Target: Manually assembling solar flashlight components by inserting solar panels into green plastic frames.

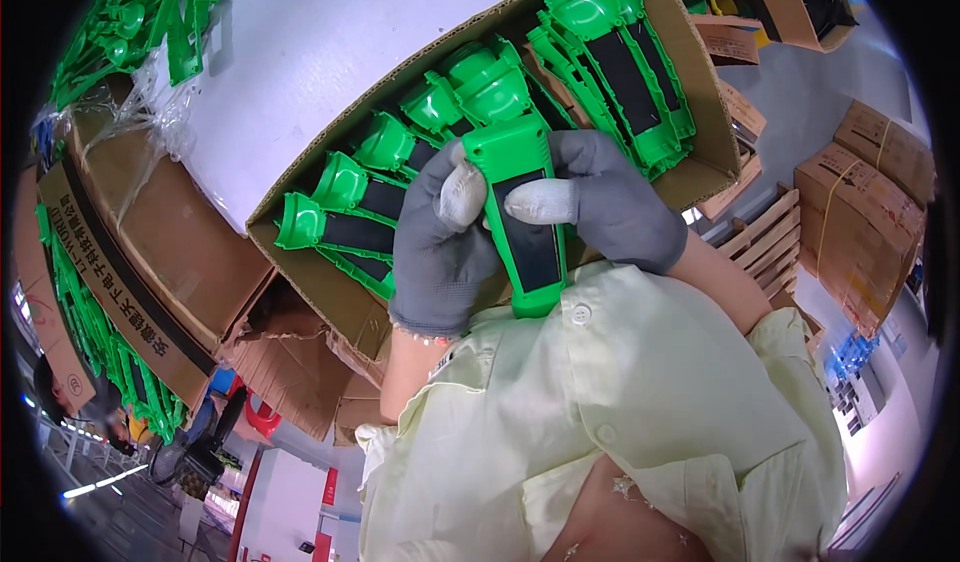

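Observation:
A green plastic housing (522,224) with a long black panel set in it is held upright in front of my chest. My left hand (445,242), in a grey glove with a pale thumb, grips its left edge. On the other side my right hand (615,202), gloved the same way, holds it with the thumb lying across the black panel. The fingers behind the housing are hidden. Just beyond both hands stands an open cardboard box (722,152), where several similar green housings (620,72) with black strips lie in rows.
A white table (290,32) spreads behind the box. Loose green plastic parts (130,22) and clear plastic wrap are heaped at the far left. Another carton (130,272) with green pieces beside it stands at left. Stacked cartons (865,212) and a wooden pallet (765,237) are on the right.

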`<state>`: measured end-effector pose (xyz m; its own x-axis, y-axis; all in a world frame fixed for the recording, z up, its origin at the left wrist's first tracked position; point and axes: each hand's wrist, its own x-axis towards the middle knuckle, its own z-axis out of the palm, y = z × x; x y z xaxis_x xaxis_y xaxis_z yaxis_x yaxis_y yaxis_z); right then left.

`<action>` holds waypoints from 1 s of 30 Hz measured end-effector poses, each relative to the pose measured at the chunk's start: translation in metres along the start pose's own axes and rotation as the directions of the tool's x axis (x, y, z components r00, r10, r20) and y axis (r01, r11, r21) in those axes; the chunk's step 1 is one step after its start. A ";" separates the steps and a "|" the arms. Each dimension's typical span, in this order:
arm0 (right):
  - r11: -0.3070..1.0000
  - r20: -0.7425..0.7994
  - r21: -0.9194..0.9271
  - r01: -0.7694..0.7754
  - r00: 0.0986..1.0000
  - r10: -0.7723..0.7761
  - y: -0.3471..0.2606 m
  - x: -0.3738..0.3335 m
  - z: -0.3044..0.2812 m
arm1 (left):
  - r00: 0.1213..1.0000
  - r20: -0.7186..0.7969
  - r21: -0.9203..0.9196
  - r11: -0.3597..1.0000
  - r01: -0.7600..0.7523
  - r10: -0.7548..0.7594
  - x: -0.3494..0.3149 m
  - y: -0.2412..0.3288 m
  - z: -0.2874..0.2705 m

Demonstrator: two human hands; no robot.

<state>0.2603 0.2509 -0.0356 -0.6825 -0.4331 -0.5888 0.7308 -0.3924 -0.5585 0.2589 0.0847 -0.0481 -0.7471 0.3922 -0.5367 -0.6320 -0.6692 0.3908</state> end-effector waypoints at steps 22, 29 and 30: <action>0.980 0.056 -0.190 0.056 0.997 -0.046 -0.004 0.005 -0.009 | 0.991 -0.105 0.160 0.985 -0.063 0.080 0.008 -0.005 0.003; 0.983 -0.003 -0.174 0.058 0.998 -0.059 -0.008 0.004 -0.008 | 0.977 -0.157 0.172 0.978 -0.116 0.143 0.009 -0.001 0.007; 0.984 -0.028 -0.137 0.118 0.992 -0.123 -0.010 0.002 -0.007 | 0.983 -0.111 0.274 0.955 -0.113 0.148 0.005 0.001 0.008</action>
<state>0.2518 0.2599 -0.0356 -0.7672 -0.3589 -0.5317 0.6368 -0.3260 -0.6988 0.2530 0.0913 -0.0449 -0.8047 0.2164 -0.5529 -0.5759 -0.5108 0.6383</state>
